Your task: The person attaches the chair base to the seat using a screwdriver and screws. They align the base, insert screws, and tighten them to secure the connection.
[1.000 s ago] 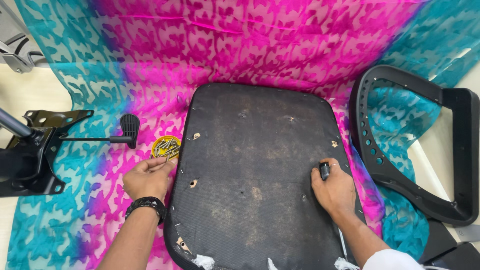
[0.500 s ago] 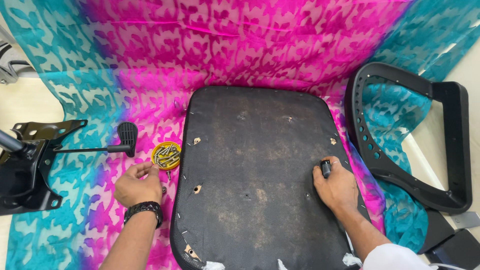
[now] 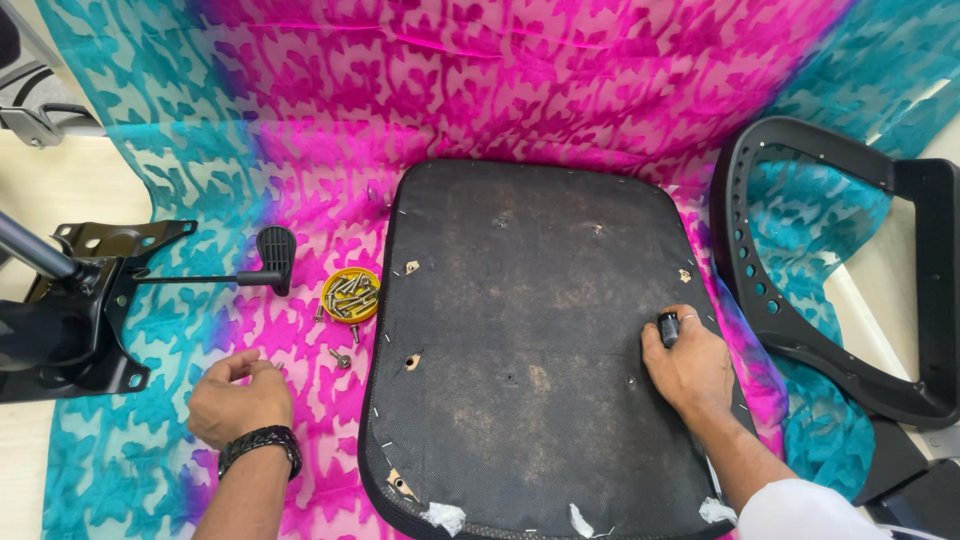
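Cloth [image 3: 560, 90]: pink and teal patterned sheet spread under everything; it is soft, so small parts can sink into its folds.
Seat base [image 3: 540, 350]: upturned chair seat, dark fabric underside facing up, lying on the cloth at centre. This is the landmark for what follows. Bolt holes show near its left edge and its right edge.
Chair back [image 3: 830, 290]: black curved frame just right of the seat base, close to the right forearm; it crowds that side.
Tilt mechanism [image 3: 85, 310]: black metal plate with a lever, well left of the seat base, part off the cloth.
Right hand [image 3: 690, 368]: rests on the right part of the seat base, fingers clamped on a small black tool [image 3: 668, 327] held upright near a hole. Judgement: keep the tool square to the surface and press down so the tip does not slip out.
Left hand [image 3: 238, 400]: on the cloth left of the seat base, fingers loosely curled, partly apart, holding nothing that I can see.
Yellow dish [image 3: 351, 294]: round, full of screws, just left of the seat base, ahead of the left hand.
Loose screw [image 3: 342, 357]: on the cloth between dish and left hand; one more lies beside the dish. Judgement: easily lost, return to the dish.
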